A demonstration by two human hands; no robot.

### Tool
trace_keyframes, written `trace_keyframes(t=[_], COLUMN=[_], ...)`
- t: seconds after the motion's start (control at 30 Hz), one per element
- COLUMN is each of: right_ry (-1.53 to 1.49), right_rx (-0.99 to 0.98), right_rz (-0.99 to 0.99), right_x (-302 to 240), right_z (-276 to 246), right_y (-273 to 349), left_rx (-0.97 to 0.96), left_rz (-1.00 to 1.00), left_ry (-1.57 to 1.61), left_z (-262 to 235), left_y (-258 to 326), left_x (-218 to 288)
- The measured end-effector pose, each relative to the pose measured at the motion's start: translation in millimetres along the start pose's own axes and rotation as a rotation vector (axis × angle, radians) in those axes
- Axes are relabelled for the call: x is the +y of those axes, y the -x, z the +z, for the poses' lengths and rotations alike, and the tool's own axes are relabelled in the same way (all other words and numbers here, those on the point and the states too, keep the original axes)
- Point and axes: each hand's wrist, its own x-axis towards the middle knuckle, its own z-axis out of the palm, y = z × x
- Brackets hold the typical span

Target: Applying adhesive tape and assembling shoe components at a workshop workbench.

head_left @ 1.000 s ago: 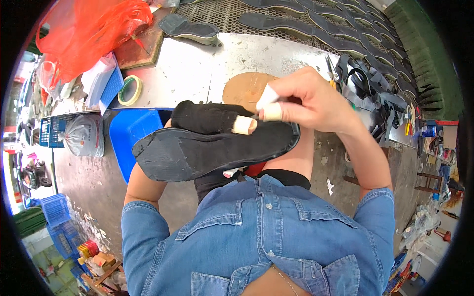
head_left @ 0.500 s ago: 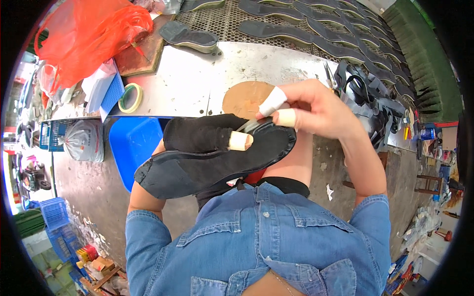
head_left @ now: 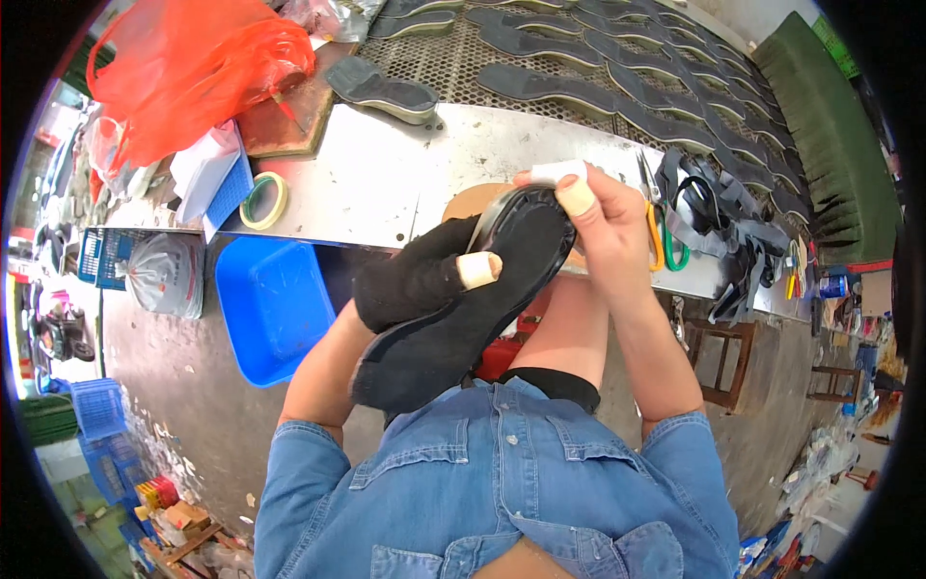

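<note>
A black shoe is held up before my chest, its long flat underside facing me. Gathered folds run round the edge of its far end, and a shiny greyish rim shows along the left of that end. My left hand, in a black fingerless glove with a taped thumb, is closed round its left side. The thumb lies on the underside; the other fingers are hidden behind it. At the far right edge, my right hand pinches the shoe with taped thumb and forefinger. A brown round pad lies on the bench behind it.
Scissors with orange and green handles lie beside dark strips on the bench. Several dark soles cover the mesh surface behind. A single sole, a tape roll and a red bag are at left, above a blue bin.
The shoe has swung steeper, its far end tipping away from me. My right fingers have shifted from its upper left edge to the far right edge. The scissor handles have come into sight.
</note>
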Motion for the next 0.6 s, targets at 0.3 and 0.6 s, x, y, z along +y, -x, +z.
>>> trace_keyframes(t=[0.3,0.6], right_ry=[-0.134,0.036], right_rx=[0.131,0.279], right_rz=[0.071,-0.084], right_x=[10.3,22.1], right_z=[9.3,29.3], right_y=[-2.2,-5.2], left_rx=[-0.039,0.124], left_rz=[0.243,0.367], left_ry=[0.116,0.100], left_z=[-4.3,-1.3], left_y=[-14.7,-31.8], left_x=[-13.6,-23.6])
